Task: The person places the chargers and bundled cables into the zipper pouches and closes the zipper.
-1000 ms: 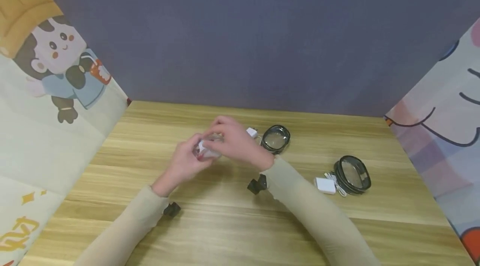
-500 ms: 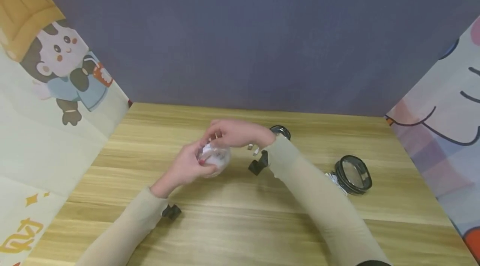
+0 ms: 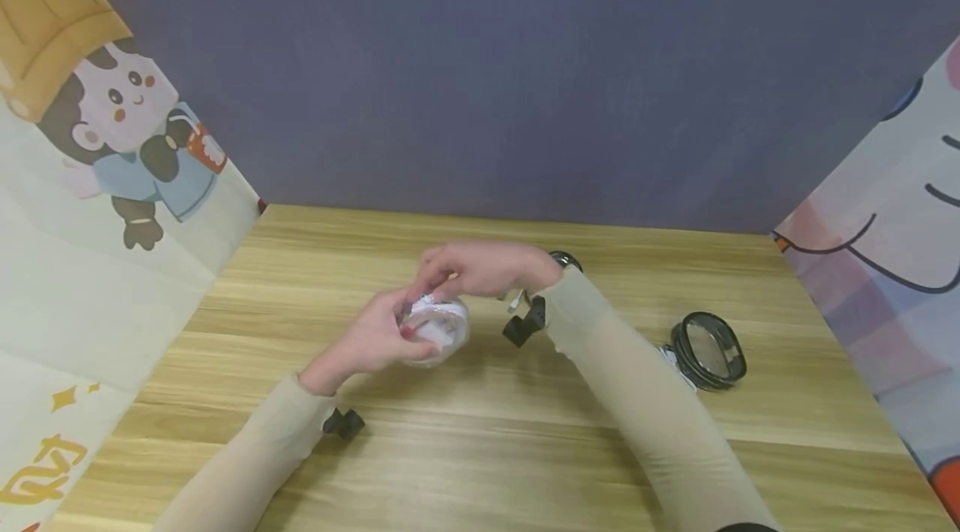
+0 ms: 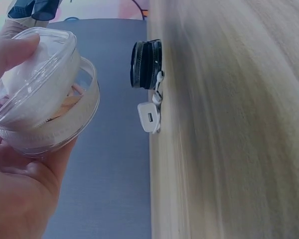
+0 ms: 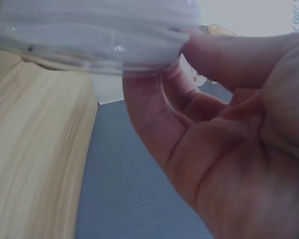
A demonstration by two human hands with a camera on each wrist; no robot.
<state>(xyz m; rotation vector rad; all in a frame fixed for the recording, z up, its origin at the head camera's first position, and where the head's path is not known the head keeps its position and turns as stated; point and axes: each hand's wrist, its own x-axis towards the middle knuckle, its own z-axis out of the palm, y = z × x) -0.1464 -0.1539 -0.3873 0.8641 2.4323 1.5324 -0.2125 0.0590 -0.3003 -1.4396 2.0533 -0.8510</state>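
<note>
A small round clear pouch with whitish edging is held above the table between my two hands. In the left wrist view its see-through wall shows two stacked rims with a gap between them; the whitish contents are not clear. My left hand grips the pouch from its left side, thumb on the near face. My right hand pinches its upper edge between thumb and fingers. In the right wrist view that hand holds the edge; what exactly lies between the fingertips is hidden.
A black-rimmed clear case sits on the wooden table at right, a white cable beside it. Another black-rimmed case is partly behind the right wrist. A white charger shows in the left wrist view.
The pouch has turned and more of its round shape shows between the hands. My right hand has shifted slightly right and lower, its fingers staying at the pouch's upper edge.
</note>
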